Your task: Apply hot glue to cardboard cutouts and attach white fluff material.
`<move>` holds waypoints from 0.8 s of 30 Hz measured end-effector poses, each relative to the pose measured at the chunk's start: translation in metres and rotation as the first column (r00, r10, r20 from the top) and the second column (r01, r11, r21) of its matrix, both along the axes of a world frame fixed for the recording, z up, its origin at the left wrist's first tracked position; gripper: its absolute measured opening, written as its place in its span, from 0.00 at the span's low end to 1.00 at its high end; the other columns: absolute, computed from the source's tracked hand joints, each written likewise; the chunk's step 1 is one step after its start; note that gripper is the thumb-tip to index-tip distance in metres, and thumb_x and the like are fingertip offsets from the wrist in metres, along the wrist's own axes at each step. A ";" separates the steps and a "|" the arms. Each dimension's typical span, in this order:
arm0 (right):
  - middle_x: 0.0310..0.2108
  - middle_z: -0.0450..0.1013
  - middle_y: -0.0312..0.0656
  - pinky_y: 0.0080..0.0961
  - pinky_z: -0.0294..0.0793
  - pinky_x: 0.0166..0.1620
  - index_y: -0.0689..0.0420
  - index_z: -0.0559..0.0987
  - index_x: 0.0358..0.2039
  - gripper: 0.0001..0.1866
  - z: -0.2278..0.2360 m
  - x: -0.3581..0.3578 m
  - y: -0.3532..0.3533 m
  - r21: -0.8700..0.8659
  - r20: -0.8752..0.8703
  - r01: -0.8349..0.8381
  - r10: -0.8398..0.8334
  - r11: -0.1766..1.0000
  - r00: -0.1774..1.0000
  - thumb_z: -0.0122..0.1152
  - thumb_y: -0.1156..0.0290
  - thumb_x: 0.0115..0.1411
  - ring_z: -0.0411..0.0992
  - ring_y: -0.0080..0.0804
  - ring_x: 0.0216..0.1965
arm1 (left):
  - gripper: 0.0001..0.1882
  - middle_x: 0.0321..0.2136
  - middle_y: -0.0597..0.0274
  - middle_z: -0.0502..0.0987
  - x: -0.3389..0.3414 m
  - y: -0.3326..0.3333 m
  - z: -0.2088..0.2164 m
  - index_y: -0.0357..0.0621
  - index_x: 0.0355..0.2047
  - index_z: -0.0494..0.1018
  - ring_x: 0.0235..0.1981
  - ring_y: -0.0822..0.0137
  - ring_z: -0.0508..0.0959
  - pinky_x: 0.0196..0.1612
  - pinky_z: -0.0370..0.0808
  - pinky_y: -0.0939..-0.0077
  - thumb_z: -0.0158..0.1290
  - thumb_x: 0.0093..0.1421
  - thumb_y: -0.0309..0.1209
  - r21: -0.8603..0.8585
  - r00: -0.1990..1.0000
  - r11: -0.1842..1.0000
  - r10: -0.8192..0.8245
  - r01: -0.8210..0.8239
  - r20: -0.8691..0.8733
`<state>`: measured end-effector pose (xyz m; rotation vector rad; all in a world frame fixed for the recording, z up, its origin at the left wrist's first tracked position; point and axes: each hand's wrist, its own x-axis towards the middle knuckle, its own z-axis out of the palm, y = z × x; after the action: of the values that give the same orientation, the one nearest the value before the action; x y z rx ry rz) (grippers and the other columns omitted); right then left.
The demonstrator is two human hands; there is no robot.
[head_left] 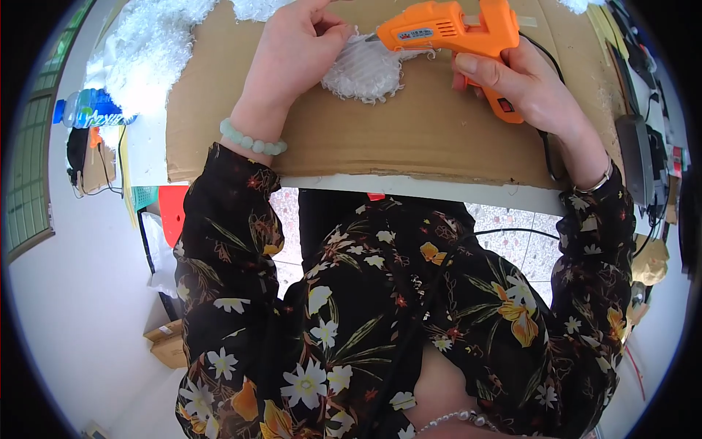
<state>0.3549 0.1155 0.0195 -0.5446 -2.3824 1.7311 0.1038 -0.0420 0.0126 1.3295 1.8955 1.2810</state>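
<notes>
My right hand (515, 84) grips an orange hot glue gun (446, 31) by its handle, fingers wrapped round it. The gun's nozzle points left and reaches the upper edge of a small white piece of fringed, fluffy fabric (363, 72). That piece lies on a brown cardboard sheet (365, 139). My left hand (303, 44) is at the fabric's upper left edge, thumb and fingers pinched together on it. Some of the left fingers are hidden behind the hand and cut off by the top of the picture.
A heap of white fluffy material (150, 51) lies at the left, by a bottle with a blue label (95, 108). The gun's black cord (550, 157) runs down at the cardboard's right. Dark devices and cables (635, 157) line the right side. A red stool (172, 212) stands below left.
</notes>
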 end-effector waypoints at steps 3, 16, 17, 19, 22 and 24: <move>0.36 0.77 0.36 0.22 0.72 0.45 0.58 0.70 0.60 0.23 0.000 -0.002 0.000 0.011 0.004 0.009 -0.009 1.000 1.000 0.59 0.58 0.72 0.72 0.21 0.38 | 0.20 0.27 0.69 0.76 0.002 0.000 0.003 0.38 0.55 0.76 0.28 0.79 0.72 0.31 0.71 0.81 0.55 0.61 0.19 -0.016 1.000 1.000 0.025 -0.025 0.002; 0.32 0.75 0.34 0.21 0.71 0.40 0.58 0.70 0.56 0.21 0.013 -0.017 -0.006 0.122 0.119 -0.106 0.092 0.987 0.989 0.57 0.56 0.72 0.72 0.20 0.34 | 0.20 0.26 0.69 0.77 -0.004 -0.001 -0.007 0.37 0.55 0.76 0.27 0.80 0.72 0.30 0.71 0.81 0.55 0.61 0.18 -0.024 1.000 1.000 0.010 -0.009 0.020; 0.31 0.75 0.34 0.20 0.71 0.39 0.58 0.70 0.55 0.21 0.012 -0.017 -0.005 0.135 0.123 -0.115 0.098 0.984 0.987 0.57 0.56 0.72 0.72 0.20 0.33 | 0.20 0.26 0.69 0.77 -0.005 0.000 -0.009 0.37 0.55 0.76 0.27 0.80 0.72 0.30 0.70 0.82 0.55 0.61 0.18 -0.020 1.000 1.000 0.005 -0.004 0.024; 0.30 0.74 0.33 0.20 0.71 0.38 0.58 0.71 0.52 0.20 0.014 -0.018 -0.008 0.138 0.132 -0.103 0.085 0.985 0.988 0.57 0.55 0.72 0.71 0.20 0.32 | 0.21 0.26 0.69 0.77 -0.005 0.000 -0.008 0.37 0.55 0.76 0.27 0.80 0.71 0.30 0.70 0.82 0.55 0.61 0.18 -0.020 1.000 1.000 0.000 0.001 0.027; 0.29 0.74 0.33 0.20 0.69 0.36 0.57 0.73 0.46 0.18 0.001 -0.012 -0.002 0.163 0.125 -0.080 0.060 0.983 0.990 0.58 0.54 0.71 0.71 0.19 0.31 | 0.21 0.26 0.70 0.76 -0.002 0.000 -0.003 0.37 0.55 0.75 0.27 0.80 0.71 0.30 0.70 0.82 0.55 0.61 0.18 -0.055 0.999 0.998 0.017 -0.014 0.049; 0.29 0.73 0.33 0.20 0.69 0.35 0.57 0.74 0.44 0.18 0.001 -0.012 -0.001 0.182 0.110 -0.069 0.050 0.981 0.993 0.58 0.53 0.71 0.70 0.19 0.31 | 0.20 0.26 0.71 0.76 -0.002 -0.001 -0.003 0.36 0.55 0.75 0.27 0.81 0.71 0.30 0.69 0.82 0.54 0.61 0.18 -0.043 0.998 0.999 0.007 -0.005 0.057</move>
<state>0.3428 0.1143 0.0202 -0.5540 -2.6234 1.5145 0.1020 -0.0427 0.0097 1.2535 1.8785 1.2607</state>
